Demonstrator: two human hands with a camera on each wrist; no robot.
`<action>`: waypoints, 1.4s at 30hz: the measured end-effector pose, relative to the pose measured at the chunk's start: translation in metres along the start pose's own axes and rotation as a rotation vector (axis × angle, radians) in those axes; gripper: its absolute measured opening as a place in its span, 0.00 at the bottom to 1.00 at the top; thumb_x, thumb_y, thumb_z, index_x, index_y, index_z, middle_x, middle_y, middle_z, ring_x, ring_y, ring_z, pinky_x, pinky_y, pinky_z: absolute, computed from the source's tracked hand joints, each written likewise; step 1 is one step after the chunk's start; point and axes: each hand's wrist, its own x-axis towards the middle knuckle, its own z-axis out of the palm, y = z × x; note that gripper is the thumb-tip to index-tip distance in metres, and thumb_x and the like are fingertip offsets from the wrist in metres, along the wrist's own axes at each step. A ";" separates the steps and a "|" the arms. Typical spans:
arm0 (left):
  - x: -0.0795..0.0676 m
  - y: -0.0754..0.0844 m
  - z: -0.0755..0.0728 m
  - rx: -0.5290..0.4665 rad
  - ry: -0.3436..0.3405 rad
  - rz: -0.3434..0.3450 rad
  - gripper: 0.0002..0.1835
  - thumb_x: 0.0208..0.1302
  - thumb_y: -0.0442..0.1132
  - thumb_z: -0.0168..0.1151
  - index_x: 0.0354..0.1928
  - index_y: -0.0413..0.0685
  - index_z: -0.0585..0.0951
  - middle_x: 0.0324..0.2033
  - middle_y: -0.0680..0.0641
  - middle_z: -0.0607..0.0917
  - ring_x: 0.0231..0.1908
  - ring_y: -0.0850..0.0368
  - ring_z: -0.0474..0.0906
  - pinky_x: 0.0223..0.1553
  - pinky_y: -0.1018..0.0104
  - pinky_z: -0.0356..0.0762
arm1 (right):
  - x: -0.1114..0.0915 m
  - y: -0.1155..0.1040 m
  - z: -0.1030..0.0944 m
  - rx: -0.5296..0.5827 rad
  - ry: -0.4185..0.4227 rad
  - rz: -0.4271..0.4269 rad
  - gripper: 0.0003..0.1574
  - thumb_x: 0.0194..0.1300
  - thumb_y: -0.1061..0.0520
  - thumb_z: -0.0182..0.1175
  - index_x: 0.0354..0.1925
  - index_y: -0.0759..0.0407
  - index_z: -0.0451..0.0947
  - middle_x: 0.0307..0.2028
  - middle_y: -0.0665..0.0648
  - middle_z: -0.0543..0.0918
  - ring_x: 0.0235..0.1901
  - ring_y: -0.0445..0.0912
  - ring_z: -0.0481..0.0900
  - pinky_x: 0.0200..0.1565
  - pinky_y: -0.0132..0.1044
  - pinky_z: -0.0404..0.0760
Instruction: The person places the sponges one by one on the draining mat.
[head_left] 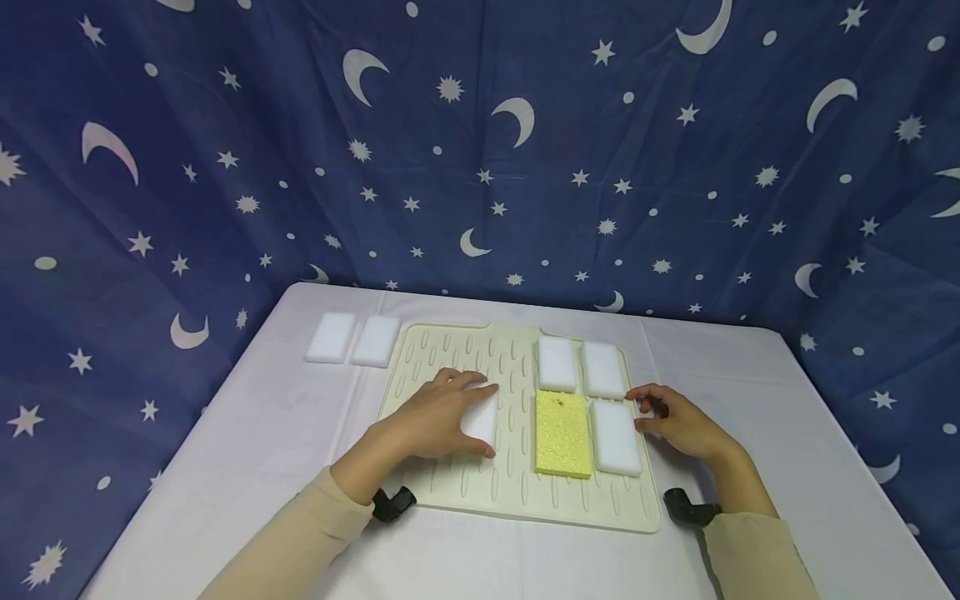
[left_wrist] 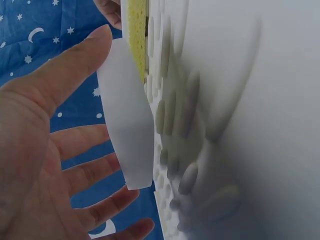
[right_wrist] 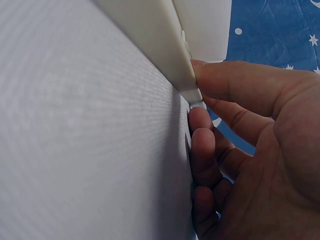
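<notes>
My left hand (head_left: 438,417) arches over a white sponge (head_left: 482,417) on the left half of a cream ridged mat (head_left: 513,483). In the left wrist view, the thumb is at one end of this sponge (left_wrist: 127,115) and fingertips are at the other end. At the mat's right edge is my right hand (head_left: 686,425), its thumb and index fingertip beside a white sponge (head_left: 617,437). In the right wrist view, the thumb lies against the mat's rim (right_wrist: 187,82); the other fingers bend loosely above the white cloth.
A yellow sponge (head_left: 562,435) lies left of the lower right white one. Two white sponges (head_left: 557,364) (head_left: 603,370) sit behind them on the mat. Two more (head_left: 331,337) (head_left: 377,341) lie on the white tablecloth (head_left: 247,467) at back left. A blue starry curtain (head_left: 480,150) hangs behind.
</notes>
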 end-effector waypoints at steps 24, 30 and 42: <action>0.012 0.020 0.009 0.057 -0.027 -0.011 0.52 0.53 0.69 0.74 0.78 0.60 0.68 0.76 0.51 0.67 0.72 0.43 0.63 0.67 0.43 0.69 | 0.000 -0.002 0.001 -0.036 0.009 0.006 0.26 0.66 0.59 0.68 0.61 0.58 0.76 0.45 0.60 0.70 0.43 0.50 0.66 0.37 0.35 0.68; 0.014 0.022 0.010 0.071 -0.033 -0.019 0.52 0.53 0.69 0.74 0.78 0.61 0.68 0.76 0.51 0.68 0.72 0.44 0.63 0.68 0.44 0.70 | 0.000 -0.001 0.001 -0.037 0.009 0.001 0.26 0.66 0.60 0.68 0.61 0.58 0.76 0.45 0.60 0.70 0.43 0.50 0.67 0.37 0.35 0.69; 0.017 0.025 0.015 0.102 -0.027 -0.035 0.52 0.53 0.70 0.73 0.78 0.61 0.68 0.76 0.52 0.68 0.71 0.45 0.64 0.67 0.45 0.70 | 0.002 0.002 0.001 -0.017 0.010 0.001 0.27 0.65 0.60 0.68 0.62 0.59 0.75 0.45 0.61 0.70 0.41 0.49 0.67 0.34 0.34 0.71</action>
